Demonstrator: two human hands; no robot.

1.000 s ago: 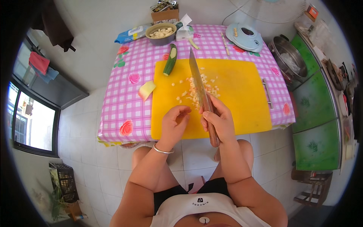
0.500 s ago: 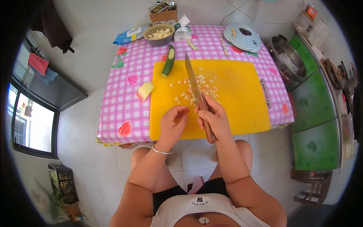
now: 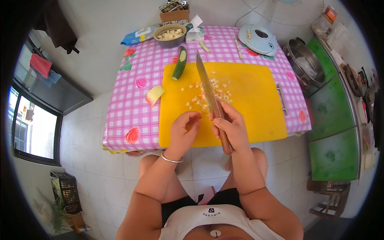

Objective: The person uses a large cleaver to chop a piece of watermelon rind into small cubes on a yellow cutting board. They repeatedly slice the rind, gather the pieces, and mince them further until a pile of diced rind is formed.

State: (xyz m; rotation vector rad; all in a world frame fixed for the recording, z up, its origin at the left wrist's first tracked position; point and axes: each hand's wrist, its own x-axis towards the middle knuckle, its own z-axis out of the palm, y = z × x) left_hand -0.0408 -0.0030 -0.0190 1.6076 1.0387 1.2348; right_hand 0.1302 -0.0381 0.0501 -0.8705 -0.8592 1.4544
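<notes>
My right hand is wrapped round the brown handle of a long kitchen knife. The blade points away from me, tilted slightly left, above a yellow cutting board. Beneath and around it lie small pale and pinkish diced pieces, partly hidden by the blade. My left hand, a silver bangle on its wrist, hovers over the board's near edge with curled fingers, a gap to the thumb and nothing held. A partly peeled green cucumber or zucchini rests across the board's far left edge. Beside the left edge sits a pale wedge with pinkish skin.
Along the back of the checked tablecloth stand a bowl of pale pieces, a tissue box, a blue packet and a light-blue appliance. A metal handle-shaped piece lies right of the board. A large steel pot stands beyond.
My right hand and the knife's handle end have shifted slightly right and toward me. My left hand stays nearly in place. The food on the board looks the same.
</notes>
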